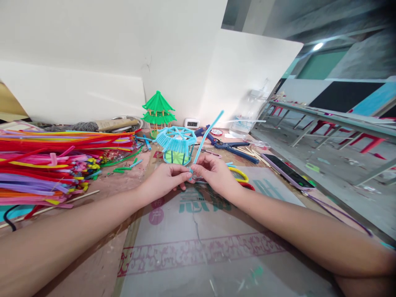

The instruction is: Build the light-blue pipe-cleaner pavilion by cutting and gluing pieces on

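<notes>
While the blue pipe cleaner (203, 141) is pinched low down by the closed fingertips of the left hand (167, 178) and the right hand (218, 175) — seemingly so that its lower end is steadied — its upper end is left free, near the blue-roofed model (170, 141).

The front model (173, 139) stands between pipe-cleaner bundles (40, 165), left, and the phone (287, 170), right.

The counter (95, 251) bears a printed sheet (163, 235) and, around it, pipe cleaners (40, 165) heaped at left, a green model (158, 106), clock (192, 123) and bottle (243, 123) behind, a phone (287, 170) at right.
</notes>
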{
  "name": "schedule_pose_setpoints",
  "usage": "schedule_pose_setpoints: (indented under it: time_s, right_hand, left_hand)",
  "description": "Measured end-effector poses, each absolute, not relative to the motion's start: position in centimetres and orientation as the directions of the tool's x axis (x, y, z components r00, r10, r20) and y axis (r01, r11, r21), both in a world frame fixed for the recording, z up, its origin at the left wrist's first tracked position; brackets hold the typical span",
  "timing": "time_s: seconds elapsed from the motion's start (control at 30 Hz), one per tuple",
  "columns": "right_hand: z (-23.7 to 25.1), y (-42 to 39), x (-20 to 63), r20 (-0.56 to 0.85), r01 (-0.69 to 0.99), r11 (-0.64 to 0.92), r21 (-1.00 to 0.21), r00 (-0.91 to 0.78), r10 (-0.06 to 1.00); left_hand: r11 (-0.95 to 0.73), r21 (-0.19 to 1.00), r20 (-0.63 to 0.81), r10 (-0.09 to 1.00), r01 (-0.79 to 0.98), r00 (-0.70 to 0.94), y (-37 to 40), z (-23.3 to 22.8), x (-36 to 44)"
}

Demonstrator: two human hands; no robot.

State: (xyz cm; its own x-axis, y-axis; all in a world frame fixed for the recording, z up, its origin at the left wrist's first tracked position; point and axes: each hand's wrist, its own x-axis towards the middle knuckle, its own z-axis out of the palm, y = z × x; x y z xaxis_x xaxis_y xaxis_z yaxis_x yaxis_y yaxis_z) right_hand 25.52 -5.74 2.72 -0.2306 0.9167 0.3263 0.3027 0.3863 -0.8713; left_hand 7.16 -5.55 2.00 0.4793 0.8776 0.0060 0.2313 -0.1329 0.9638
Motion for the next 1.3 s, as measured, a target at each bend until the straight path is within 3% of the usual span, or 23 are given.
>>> schedule_pose_setpoints:
  time_s: [0.7,0.83,1.07,1.3]
  right_hand:
    - [2.6,-6.0,25.3,0.301,0.204,0.364,-0.909,-0.282,0.911]
    - [2.6,-4.3,26.4,0.352,0.174,0.388,-0.905,-0.207,0.913]
    - [3.0,0.4,28.2,0.309,0.54,0.401,-0.741,-0.256,0.916]
    - [3.1,2.7,26.3,0.357,0.609,0.422,-0.672,-0.233,0.905]
  left_hand:
    - [-0.156,0.964,0.024,0.859,0.217,0.512,-5.4,1.5,7.1]
    - [-0.142,0.966,0.016,0.867,0.215,0.498,-5.8,1.8,7.2]
    - [-0.192,0.964,0.069,0.847,0.182,0.527,-5.8,1.4,7.2]
    - [-0.185,0.967,0.067,0.849,0.175,0.524,-5.8,1.3,7.3]
